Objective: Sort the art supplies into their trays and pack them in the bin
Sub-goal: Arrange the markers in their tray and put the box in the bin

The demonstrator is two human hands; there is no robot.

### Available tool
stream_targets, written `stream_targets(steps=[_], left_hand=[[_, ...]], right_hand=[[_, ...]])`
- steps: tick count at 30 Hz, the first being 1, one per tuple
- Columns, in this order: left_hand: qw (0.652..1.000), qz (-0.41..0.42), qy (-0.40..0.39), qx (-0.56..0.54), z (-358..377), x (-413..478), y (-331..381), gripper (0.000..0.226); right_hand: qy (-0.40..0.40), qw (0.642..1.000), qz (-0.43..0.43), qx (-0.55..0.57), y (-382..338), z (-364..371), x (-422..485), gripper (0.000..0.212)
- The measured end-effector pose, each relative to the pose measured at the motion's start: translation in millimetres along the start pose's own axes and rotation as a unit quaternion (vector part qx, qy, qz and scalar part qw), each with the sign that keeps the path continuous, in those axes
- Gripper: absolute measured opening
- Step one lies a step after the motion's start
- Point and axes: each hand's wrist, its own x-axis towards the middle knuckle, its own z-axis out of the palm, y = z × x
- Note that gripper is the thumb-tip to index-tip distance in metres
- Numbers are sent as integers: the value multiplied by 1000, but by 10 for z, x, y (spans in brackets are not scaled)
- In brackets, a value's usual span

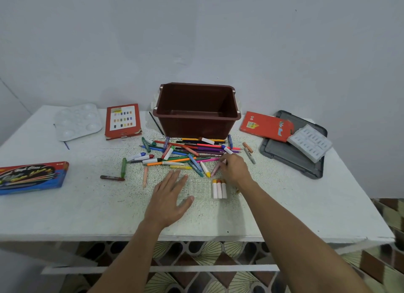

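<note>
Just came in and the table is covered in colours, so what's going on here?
A person is sorting crayons. The left hand lies flat on a clear tray, apparently steadying it, while the right hand pinches a pale pink crayon at the edge of the loose pile. Three crayons lie side by side in the tray's right end. The brown bin behind the pile looks empty.

A white speckled desk (87, 205) is set against a pale wall (196, 30); patterned floor tiles (207, 255) are seen beneath it.
</note>
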Motion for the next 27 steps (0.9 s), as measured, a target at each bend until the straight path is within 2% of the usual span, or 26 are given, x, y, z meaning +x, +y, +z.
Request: stream_targets(steps=[3,5,9,12,21,27], left_hand=[[1000,2,0,2,18,3,-8,80],[1000,3,3,0,29,5,-11,79],[1000,4,3,-1,35,1,-5,79],[1000,4,-2,2,25,1,-4,80],[1000,0,-4,9,11,-1,17,81],[1000,3,-7,27,12,1,18,80]], right_hand=[[41,997,20,64,-27,-6,-32,16],[41,991,14,124,-58,-43,-105,15],[7,978,2,207,-96,-62,-277,37],[-3,980,9,199,-84,19,-358,35],[-12,991,-46,125,-72,179,-543,21],[-27,995,-62,76,-81,193,-573,28]])
